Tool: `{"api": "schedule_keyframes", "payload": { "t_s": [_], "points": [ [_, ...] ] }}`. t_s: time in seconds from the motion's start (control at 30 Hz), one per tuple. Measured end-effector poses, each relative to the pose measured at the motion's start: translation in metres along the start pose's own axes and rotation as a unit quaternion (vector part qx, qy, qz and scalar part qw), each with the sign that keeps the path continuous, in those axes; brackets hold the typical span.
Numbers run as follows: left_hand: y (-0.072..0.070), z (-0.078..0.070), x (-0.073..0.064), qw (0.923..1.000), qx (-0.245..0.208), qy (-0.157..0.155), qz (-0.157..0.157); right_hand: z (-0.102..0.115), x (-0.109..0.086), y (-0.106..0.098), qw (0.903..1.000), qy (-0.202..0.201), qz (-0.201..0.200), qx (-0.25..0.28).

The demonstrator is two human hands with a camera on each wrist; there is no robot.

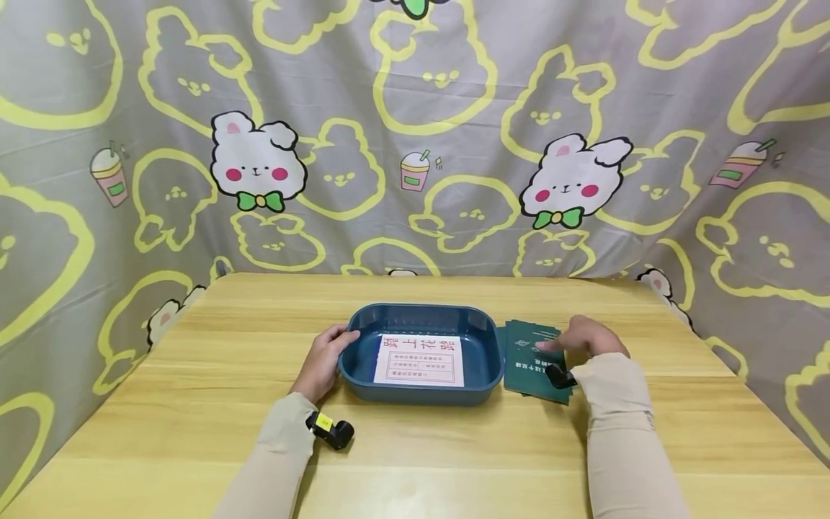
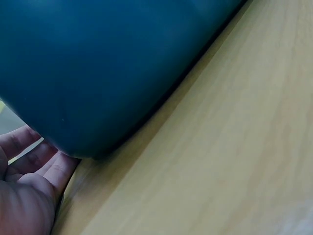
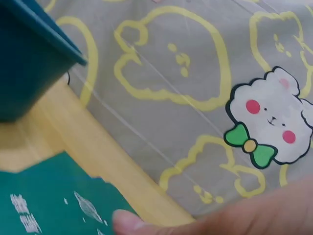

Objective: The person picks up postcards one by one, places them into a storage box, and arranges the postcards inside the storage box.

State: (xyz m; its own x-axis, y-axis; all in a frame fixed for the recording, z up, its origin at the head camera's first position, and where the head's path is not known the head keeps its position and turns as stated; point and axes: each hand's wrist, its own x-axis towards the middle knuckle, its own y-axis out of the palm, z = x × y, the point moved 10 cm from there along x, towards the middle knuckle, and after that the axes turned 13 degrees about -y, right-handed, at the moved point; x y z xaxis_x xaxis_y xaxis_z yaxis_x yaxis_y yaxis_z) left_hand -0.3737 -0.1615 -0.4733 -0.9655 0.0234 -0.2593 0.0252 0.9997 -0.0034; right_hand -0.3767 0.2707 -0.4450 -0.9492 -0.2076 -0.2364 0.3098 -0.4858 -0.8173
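Note:
A dark blue oblong basin [image 1: 421, 395] stands on the table. Inside it lies a white sheet [image 1: 424, 360] with red print, a blue edge showing at its left. My left hand [image 1: 322, 360] grips the basin's left end, thumb over the rim; in the left wrist view its fingers [image 2: 56, 169] lie against the outer wall. Right of the basin is a slightly fanned stack of dark green printed booklets [image 1: 528, 367]. Over their right side is my right hand [image 1: 591, 337], one fingertip [image 3: 126, 219] overlapping the top booklet; its other fingers are hidden, so I cannot tell whether they pinch it.
The wooden table [image 1: 428, 461] reaches back to a grey curtain [image 1: 454, 216] with cartoon bears, which also closes in both sides. The basin's right end stands close beside the green stack. A small black camera [image 1: 332, 431] sits on the left wrist.

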Motion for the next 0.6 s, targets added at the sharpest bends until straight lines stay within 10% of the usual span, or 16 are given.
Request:
{"api": "schedule_keyframes", "payload": {
  "t_s": [0.6],
  "points": [
    [0.0012,0.0001,-0.0006,0.9999,-0.008,0.001,0.009,-0.0050,-0.0073,-0.0007,0.9995,0.024,-0.021,-0.004]
  ]
}}
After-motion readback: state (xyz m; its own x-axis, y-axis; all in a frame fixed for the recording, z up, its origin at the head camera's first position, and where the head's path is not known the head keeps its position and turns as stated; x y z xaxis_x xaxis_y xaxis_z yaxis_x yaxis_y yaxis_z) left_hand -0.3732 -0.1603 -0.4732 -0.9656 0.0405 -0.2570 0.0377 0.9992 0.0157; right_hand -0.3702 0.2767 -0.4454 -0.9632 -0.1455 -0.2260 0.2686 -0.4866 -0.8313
